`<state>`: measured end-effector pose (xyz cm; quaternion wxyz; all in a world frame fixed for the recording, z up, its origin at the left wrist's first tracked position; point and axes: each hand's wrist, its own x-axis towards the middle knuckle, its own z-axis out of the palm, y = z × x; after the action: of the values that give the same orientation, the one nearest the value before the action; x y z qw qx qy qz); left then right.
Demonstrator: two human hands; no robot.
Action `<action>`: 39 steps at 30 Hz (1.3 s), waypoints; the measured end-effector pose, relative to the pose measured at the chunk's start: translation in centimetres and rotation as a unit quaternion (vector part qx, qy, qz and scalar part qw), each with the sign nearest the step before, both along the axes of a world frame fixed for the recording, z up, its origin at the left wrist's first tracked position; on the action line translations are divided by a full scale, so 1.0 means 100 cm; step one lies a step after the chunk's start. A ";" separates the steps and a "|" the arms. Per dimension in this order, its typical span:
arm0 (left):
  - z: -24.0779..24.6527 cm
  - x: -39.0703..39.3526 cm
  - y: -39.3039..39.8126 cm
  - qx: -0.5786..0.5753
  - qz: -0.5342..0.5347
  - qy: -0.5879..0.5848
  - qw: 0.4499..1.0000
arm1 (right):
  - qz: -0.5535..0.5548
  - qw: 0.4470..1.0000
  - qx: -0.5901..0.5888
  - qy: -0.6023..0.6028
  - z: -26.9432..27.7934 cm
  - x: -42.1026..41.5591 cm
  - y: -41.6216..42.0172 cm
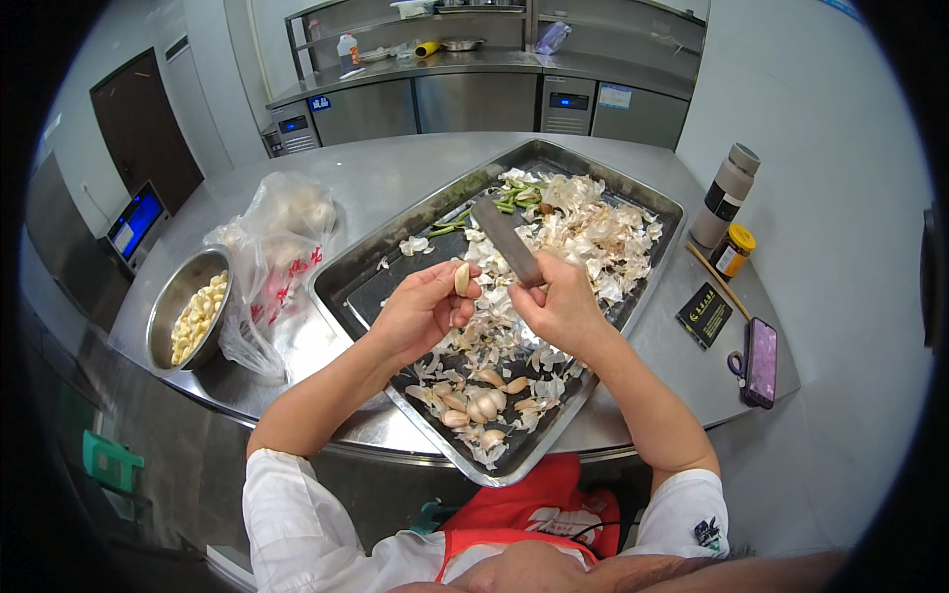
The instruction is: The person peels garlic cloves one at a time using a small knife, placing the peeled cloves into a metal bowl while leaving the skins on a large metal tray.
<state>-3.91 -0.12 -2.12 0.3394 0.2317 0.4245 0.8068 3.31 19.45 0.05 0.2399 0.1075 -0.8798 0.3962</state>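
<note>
My left hand [426,307] pinches a garlic clove [462,279] between thumb and fingertips, over the metal tray [637,315]. In my right hand [556,304] is a flat, dull-grey knife [508,241], its blade pointing up and to the left, apart from the clove. Papery garlic skins [593,237] cover much of the tray beneath both hands. At the tray's near end lie a partly broken garlic bulb [485,405] and several loose unpeeled cloves [454,419]. Green stem pieces [519,196] lie near its far end.
To the left, a steel bowl [158,326] holds peeled cloves beside a clear plastic bag [274,222] of garlic bulbs. On the right stand a bottle [725,196] and a yellow-lidded jar [734,252]; a stick [719,280], black packet [704,315], scissors [735,363] and phone [761,363] lie nearby.
</note>
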 end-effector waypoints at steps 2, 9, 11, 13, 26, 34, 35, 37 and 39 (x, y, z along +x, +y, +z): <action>0.003 0.005 0.002 -0.036 0.045 0.007 0.998 | 0.011 1.000 -0.002 0.006 -0.001 0.000 -0.002; 0.000 0.007 0.003 -0.039 0.051 0.034 0.997 | 0.043 0.999 0.005 -0.015 0.001 0.006 -0.009; -0.003 0.007 0.003 -0.036 0.042 0.034 0.998 | 0.045 0.999 0.018 0.006 0.000 0.006 -0.009; -0.002 0.008 0.005 -0.026 0.042 0.023 0.999 | 0.042 0.998 0.019 0.033 -0.003 0.006 -0.007; 0.025 0.016 -0.006 -0.183 -0.014 0.134 0.974 | -0.045 0.995 0.006 0.087 -0.012 -0.020 0.024; 0.034 0.043 0.005 -0.403 0.003 0.579 0.709 | -0.049 0.996 -0.002 0.080 -0.013 -0.021 0.029; 0.026 0.044 0.009 -0.388 0.008 0.592 0.706 | -0.046 0.996 0.001 0.082 -0.012 -0.021 0.027; 0.025 0.052 0.023 -0.366 -0.027 0.627 0.687 | -0.047 0.995 0.005 0.083 -0.014 -0.020 0.028; 0.028 0.061 0.040 -0.399 -0.038 0.657 0.639 | -0.047 0.996 0.007 0.073 -0.014 -0.020 0.028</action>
<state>2.18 3.86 0.70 0.0611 0.5585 0.8073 0.1807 1.30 22.28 -1.34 0.3213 0.0961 -0.8668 0.3689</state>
